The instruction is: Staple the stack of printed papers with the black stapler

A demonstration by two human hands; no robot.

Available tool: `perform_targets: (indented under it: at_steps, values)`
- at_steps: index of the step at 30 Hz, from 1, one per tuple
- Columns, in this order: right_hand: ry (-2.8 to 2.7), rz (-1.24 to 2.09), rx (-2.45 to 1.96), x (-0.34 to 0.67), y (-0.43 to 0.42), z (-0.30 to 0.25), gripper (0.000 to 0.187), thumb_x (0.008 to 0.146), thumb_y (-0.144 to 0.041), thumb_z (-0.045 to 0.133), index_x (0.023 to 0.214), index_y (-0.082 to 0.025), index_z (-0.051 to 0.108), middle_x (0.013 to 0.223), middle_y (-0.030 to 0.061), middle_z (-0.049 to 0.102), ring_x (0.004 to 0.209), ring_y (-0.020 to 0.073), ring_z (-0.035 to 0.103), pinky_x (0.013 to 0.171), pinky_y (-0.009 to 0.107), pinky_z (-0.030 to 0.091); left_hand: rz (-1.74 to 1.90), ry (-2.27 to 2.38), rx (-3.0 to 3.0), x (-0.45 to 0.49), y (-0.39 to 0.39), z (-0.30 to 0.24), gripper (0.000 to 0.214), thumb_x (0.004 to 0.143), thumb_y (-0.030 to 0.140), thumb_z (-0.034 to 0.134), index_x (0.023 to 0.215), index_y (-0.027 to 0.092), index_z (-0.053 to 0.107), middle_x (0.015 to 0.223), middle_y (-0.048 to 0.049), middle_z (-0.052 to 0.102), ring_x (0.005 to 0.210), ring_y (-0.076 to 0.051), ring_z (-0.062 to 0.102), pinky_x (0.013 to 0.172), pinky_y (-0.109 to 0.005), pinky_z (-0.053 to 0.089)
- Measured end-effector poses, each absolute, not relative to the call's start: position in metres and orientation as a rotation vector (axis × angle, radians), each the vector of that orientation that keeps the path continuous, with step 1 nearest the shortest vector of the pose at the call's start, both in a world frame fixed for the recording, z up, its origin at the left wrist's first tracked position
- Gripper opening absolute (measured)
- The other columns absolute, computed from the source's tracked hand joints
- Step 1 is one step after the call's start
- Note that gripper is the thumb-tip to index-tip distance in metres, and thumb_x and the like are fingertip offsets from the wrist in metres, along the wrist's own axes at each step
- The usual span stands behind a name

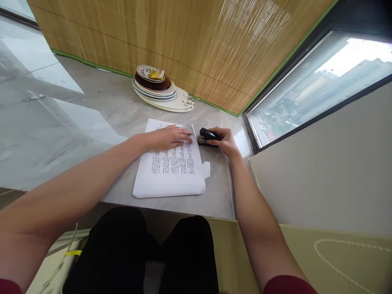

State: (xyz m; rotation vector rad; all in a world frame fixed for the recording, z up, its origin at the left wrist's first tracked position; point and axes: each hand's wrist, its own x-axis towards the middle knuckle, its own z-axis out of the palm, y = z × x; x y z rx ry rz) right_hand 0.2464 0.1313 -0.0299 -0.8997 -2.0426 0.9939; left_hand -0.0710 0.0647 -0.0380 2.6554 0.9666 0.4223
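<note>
A stack of printed paper sheets (170, 179) lies on the grey marbled counter in front of me. My left hand (168, 138) rests flat on its upper part, palm down, with the fingers stretched toward the right edge. A black stapler (210, 134) is gripped in my right hand (226, 141), thumb below and fingers over the top. The stapler's front end is at the right edge of the sheets, near my left fingertips. Whether paper sits between its jaws I cannot tell. A small white paper piece (206, 169) sticks out from the stack's right side.
Behind the sheets stands a pile of plates (156, 92), with a small yellow packet (157, 74) on top. A bamboo blind (122, 28) hangs along the back. To the right are a window (318, 90) and a pale wall (330, 175). The counter's front edge (171, 212) runs above my knees.
</note>
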Motion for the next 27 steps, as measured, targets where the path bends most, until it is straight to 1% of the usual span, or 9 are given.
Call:
perform_targets:
  at_steps: [2,5,7,12,15,18,20,24,27]
  values:
    - [-2.067,0.966,-0.893,0.244,0.129,-0.028,0.043,0.068,-0.041,0.096,0.107,-0.028,0.084,0.104,0.0047,0.079,0.101,0.0297,0.071,0.098,0.050,0.058,0.389,0.953,2.661,-0.071,0.064,-0.038,0.048,0.111,0.033,0.042,0.154,0.040,0.061,0.173,-0.0015,0.045,0.159,-0.027,0.040,0.131,-0.049,0.024]
    - [-2.103,0.945,-0.873,0.242,0.127,-0.027,0.042,0.069,-0.044,0.095,0.106,-0.028,0.083,0.104,0.0043,0.079,0.101,0.0295,0.072,0.098,0.050,0.057,0.316,0.981,2.648,-0.072,0.062,-0.037,0.053,0.110,0.030,0.042,0.158,0.048,0.055,0.178,0.0028,0.036,0.165,-0.030,0.031,0.133,-0.058,0.017]
    - [-2.105,0.956,-0.855,0.243,0.128,-0.027,0.042,0.071,-0.043,0.095,0.107,-0.028,0.083,0.105,0.0042,0.080,0.103,0.0294,0.072,0.098,0.049,0.057,0.281,0.990,2.644,-0.073,0.061,-0.037,0.056,0.109,0.029,0.043,0.161,0.051,0.050,0.180,0.0047,0.031,0.167,-0.031,0.025,0.134,-0.061,0.014]
    - [-2.076,0.938,-0.878,0.245,0.130,-0.030,0.043,0.071,-0.044,0.093,0.108,-0.026,0.082,0.104,0.0040,0.079,0.101,0.0289,0.072,0.097,0.048,0.058,0.221,1.031,2.637,-0.071,0.056,-0.031,0.063,0.106,0.026,0.045,0.164,0.052,0.044,0.182,0.0084,0.019,0.170,-0.033,0.014,0.133,-0.066,0.010]
    - [-2.104,0.914,-0.867,0.239,0.127,-0.030,0.044,0.072,-0.048,0.093,0.109,-0.026,0.082,0.105,0.0052,0.080,0.101,0.0295,0.073,0.096,0.048,0.059,0.207,1.021,2.639,-0.069,0.053,-0.028,0.061,0.106,0.029,0.046,0.162,0.053,0.047,0.182,0.0111,0.021,0.170,-0.033,0.014,0.134,-0.065,0.010]
    - [-2.157,0.841,-0.805,0.229,0.121,-0.028,0.044,0.082,-0.052,0.086,0.119,-0.028,0.081,0.114,0.0071,0.082,0.106,0.0294,0.074,0.098,0.047,0.058,0.231,1.005,2.639,-0.067,0.051,-0.027,0.059,0.104,0.033,0.050,0.159,0.053,0.051,0.181,0.0113,0.024,0.169,-0.034,0.015,0.134,-0.064,0.010]
    - [-2.192,0.746,-0.734,0.223,0.118,-0.025,0.042,0.090,-0.051,0.079,0.126,-0.030,0.081,0.116,0.0067,0.082,0.104,0.0279,0.073,0.100,0.048,0.056,0.221,1.009,2.631,-0.067,0.051,-0.027,0.058,0.104,0.035,0.050,0.159,0.052,0.052,0.182,0.0104,0.022,0.170,-0.035,0.013,0.134,-0.065,0.009]
    - [-2.279,0.575,-0.635,0.218,0.117,-0.022,0.036,0.097,-0.045,0.072,0.129,-0.032,0.081,0.103,0.0041,0.082,0.089,0.0247,0.068,0.097,0.049,0.054,0.144,1.026,2.616,-0.065,0.050,-0.026,0.057,0.106,0.042,0.048,0.161,0.051,0.049,0.183,0.0081,0.014,0.170,-0.038,0.006,0.133,-0.068,0.003]
    - [-2.326,0.495,-0.666,0.217,0.117,-0.022,0.036,0.097,-0.041,0.069,0.130,-0.032,0.080,0.098,0.0034,0.081,0.087,0.0245,0.065,0.093,0.048,0.054,0.126,1.036,2.610,-0.064,0.049,-0.025,0.057,0.106,0.049,0.048,0.163,0.049,0.047,0.183,0.0071,0.016,0.170,-0.039,0.005,0.133,-0.067,0.001]
